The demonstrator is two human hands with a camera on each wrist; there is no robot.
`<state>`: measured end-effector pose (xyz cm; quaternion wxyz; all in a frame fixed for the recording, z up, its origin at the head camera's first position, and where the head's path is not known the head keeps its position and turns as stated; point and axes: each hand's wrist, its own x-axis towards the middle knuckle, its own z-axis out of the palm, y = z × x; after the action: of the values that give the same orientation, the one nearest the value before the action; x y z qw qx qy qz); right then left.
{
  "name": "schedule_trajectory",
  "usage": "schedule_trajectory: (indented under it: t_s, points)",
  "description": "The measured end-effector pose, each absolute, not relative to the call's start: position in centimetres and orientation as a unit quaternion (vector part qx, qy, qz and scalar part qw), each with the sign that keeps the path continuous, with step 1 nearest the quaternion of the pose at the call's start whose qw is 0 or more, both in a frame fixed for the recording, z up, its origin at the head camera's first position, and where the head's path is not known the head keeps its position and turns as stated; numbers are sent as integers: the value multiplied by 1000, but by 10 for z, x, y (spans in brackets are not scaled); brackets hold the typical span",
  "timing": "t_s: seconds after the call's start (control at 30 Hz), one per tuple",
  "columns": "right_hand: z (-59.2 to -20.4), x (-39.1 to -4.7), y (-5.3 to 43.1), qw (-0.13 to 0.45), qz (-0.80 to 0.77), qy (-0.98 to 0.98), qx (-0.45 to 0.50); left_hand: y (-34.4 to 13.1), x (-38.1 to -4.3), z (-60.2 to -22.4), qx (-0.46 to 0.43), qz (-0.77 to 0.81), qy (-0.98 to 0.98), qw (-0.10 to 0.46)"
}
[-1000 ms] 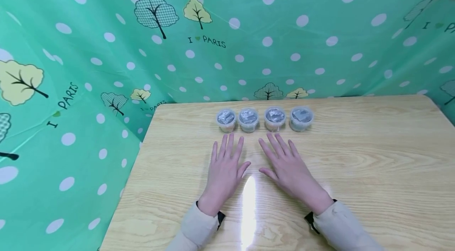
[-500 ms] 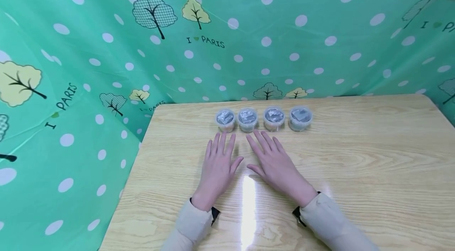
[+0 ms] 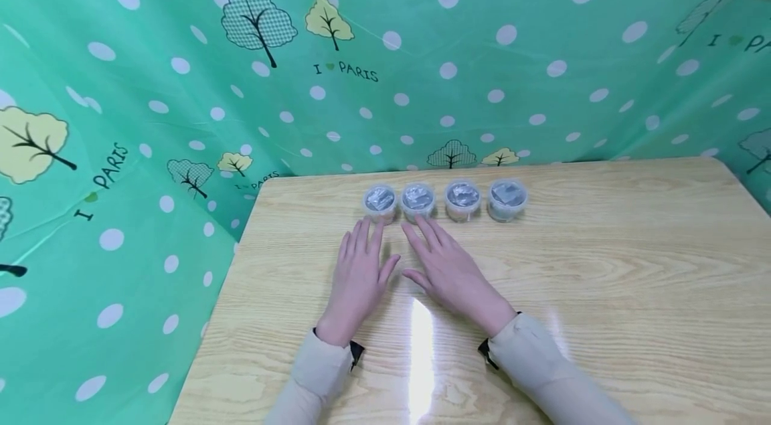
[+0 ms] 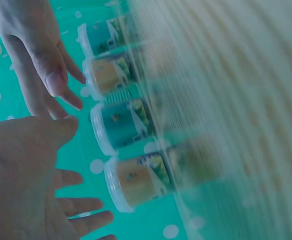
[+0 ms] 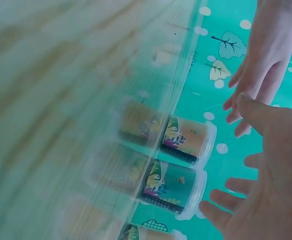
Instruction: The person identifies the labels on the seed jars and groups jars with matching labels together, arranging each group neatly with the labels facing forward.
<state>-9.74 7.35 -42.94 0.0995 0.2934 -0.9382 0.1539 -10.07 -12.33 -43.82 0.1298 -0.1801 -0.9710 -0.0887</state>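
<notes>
Both the leftmost tub point(image 3: 380, 199) and the tub beside it point(image 3: 417, 197), standing unmoved on the table point(image 3: 614, 251), have been brought within fingertip reach, though nothing is gripped, as the left hand point(image 3: 357, 278) and right hand point(image 3: 448, 271), fingers extended, have been shifted leftward and slightly forward.

Tubs point(image 4: 140, 181), four: smooth plastic, printed sides; lids point(image 4: 115, 186) translucent plastic, glossy. Packets point(image 3: 508, 194) within the tub tops: crinkled film, shiny. Tabletop point(image 3: 602, 264): wood-grained, smooth, glossy, strongly reflective. Backdrop point(image 3: 518, 67): printed cloth-like sheet, lightly creased, faint sheen. Sleeves point(image 3: 533, 358): pale fabric, matt, softly wrinkled.
</notes>
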Motion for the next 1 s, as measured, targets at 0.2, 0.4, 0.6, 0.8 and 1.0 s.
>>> schedule_trajectory:
  t_s: [0.2,0.4,0.6,0.8,1.0]
  points:
    - [-429,-104,63,107,177,-931,302,-131,-108,-437,-168,-103,-969,147]
    - [-429,-110,54,109,181,-928,306,-138,-115,-437,-170,-121,-964,162]
    - [-428,-117,48,119,185,-923,314,-144,-125,-437,-168,-133,-962,169]
    - [-429,-125,41,127,191,-921,314,-148,-132,-438,-167,-140,-961,169]
    - [-426,-131,34,123,192,-923,311,-149,-138,-437,-162,-156,-961,160]
